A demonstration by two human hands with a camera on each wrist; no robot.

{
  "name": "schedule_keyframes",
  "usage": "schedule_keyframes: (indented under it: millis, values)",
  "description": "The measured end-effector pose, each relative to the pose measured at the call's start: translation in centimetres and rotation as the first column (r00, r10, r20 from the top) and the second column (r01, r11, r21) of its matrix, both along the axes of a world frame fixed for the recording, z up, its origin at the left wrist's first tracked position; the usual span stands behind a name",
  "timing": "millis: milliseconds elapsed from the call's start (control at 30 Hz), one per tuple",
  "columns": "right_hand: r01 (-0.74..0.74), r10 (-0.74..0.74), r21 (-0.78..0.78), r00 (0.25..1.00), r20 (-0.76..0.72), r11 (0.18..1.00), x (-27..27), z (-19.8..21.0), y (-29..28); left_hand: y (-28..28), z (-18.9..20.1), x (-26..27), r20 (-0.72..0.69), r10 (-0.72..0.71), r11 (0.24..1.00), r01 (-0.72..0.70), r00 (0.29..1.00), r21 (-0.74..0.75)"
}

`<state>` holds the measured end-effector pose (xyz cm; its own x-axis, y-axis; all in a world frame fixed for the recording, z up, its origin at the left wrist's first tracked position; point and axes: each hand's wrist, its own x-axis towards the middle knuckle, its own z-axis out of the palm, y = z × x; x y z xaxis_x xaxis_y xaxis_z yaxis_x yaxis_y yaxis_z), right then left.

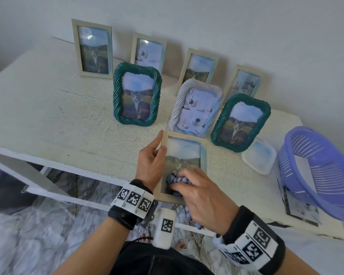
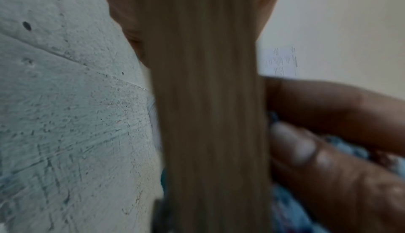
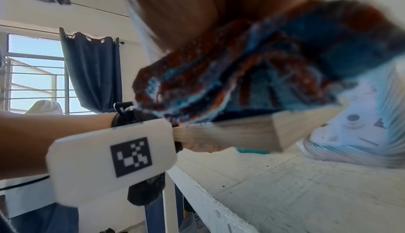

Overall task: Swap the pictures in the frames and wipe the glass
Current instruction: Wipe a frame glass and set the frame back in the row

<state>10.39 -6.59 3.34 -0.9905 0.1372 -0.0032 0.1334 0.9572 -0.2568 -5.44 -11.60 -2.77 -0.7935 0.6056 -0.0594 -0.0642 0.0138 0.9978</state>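
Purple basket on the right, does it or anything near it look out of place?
Yes: the purple basket sits tilted on its side, atop a loose print lying unframed at the table's near edge.

Looks like a home, prob. a bedroom or spare rm. White painted table (image 1: 48,100) w/ rough top against a plain wall (image 1: 226,20); photo frames (image 1: 93,49) stood on it, purple plastic basket (image 1: 318,171). Right wrist view: barred window (image 3: 32,73) w/ navy curtain (image 3: 92,73). Marble-look floor (image 1: 38,225).
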Motion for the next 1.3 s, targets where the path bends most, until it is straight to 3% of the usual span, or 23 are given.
schedule_keyframes:
  millis: [300,500,633,733,867,967,1100,1300]
  values:
    - [0.08,-0.093,-0.122,0.991,-0.099,0.989,-1.4,-0.4,-0.6,0.3,-0.1,0.2,0.039,0.024,1.0,-0.024,0.999,0.009]
    - [0.165,-0.166,-0.018,0.986,-0.027,0.986,-1.7,0.5,0.7,0.5,0.3,0.4,0.022,0.03,0.999,-0.031,0.999,0.014]
    - [0.262,-0.26,0.014,0.962,-0.09,0.965,-2.0,1.0,2.3,0.3,0.4,0.5,0.019,0.016,0.999,-0.017,1.0,0.031]
    - [0.134,-0.135,-0.017,0.981,-0.14,0.991,-1.9,1.2,0.9,0.4,0.5,0.2,0.004,0.027,0.999,-0.027,1.0,0.02]
    - [0.019,-0.025,-0.057,0.995,-0.102,0.998,-1.8,1.0,-0.8,0.4,0.5,0.0,-0.003,0.018,1.0,-0.018,1.0,0.012]
    - [0.023,-0.027,-0.111,0.999,-0.031,0.993,-1.0,0.7,0.2,0.3,0.5,0.3,0.008,0.011,1.0,-0.011,1.0,0.008]
    - [0.071,-0.068,-0.036,0.995,0.077,0.997,0.0,0.8,1.5,0.2,0.5,0.4,0.013,0.029,0.999,-0.029,1.0,0.014]
    - [0.109,-0.11,-0.078,0.994,-0.006,0.991,-1.5,1.1,0.0,0.2,0.6,0.3,0.026,0.056,0.998,-0.056,0.998,0.013]
